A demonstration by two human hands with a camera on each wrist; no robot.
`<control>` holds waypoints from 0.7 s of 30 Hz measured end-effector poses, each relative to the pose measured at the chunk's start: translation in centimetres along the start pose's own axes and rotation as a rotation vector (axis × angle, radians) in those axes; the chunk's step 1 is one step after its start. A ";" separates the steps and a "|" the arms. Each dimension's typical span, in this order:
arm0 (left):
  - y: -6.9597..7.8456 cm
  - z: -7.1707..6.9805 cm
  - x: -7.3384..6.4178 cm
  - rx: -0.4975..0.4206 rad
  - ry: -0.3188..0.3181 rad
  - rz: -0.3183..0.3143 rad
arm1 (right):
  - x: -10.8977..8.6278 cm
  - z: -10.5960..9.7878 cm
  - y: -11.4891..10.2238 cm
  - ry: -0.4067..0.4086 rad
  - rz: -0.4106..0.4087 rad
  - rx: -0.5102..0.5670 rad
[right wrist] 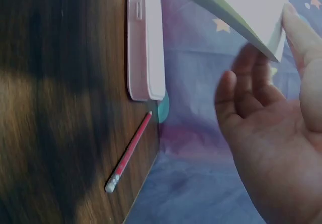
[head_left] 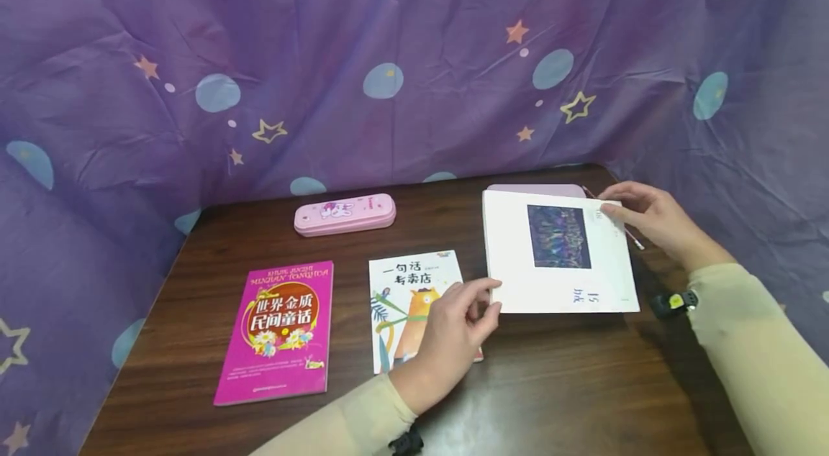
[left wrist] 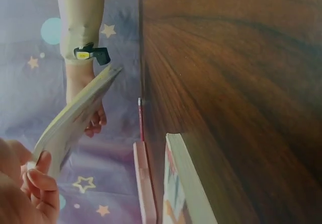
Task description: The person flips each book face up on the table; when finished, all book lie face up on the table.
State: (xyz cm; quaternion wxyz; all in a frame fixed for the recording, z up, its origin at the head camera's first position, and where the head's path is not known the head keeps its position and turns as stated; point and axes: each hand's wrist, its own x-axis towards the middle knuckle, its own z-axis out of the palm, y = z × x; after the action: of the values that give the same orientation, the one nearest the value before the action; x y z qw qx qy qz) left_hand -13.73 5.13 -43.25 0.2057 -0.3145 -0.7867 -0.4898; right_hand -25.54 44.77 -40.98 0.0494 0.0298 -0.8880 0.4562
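Both hands hold a white book (head_left: 508, 254) with a dark picture on its cover, raised above the table. My left hand (head_left: 450, 334) pinches its near-left corner between thumb and fingers. At the far-right corner my right hand (head_left: 663, 219) grips it, thumb on top and fingers underneath, as the right wrist view shows. The left wrist view catches the book (left wrist: 75, 116) nearly edge-on and tilted. Below the left hand lies a white picture book (head_left: 414, 272) with an orange animal, partly hidden by that hand. A red pencil (right wrist: 132, 148) with a white eraser lies near the right hand.
A magenta book (head_left: 278, 370) lies on the left of the brown wooden table (head_left: 537, 398). Behind it sits a pink pencil case (head_left: 346, 215) with a rabbit. Another pink case (right wrist: 146, 43) is partly covered by the raised book in the head view. Purple curtain (head_left: 440, 32) surrounds the back and sides.
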 end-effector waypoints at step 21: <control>-0.9 1.7 -0.6 0.090 -0.392 -0.353 | -0.4 -0.8 4.1 -0.331 -0.100 -0.204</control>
State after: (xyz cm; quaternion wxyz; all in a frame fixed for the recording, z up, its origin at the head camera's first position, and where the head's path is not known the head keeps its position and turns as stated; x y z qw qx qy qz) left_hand -13.96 6.15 -44.99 -0.0254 -0.2518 -0.8751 -0.4124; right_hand -25.52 47.78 -43.84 -0.0721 0.1433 -0.9231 0.3495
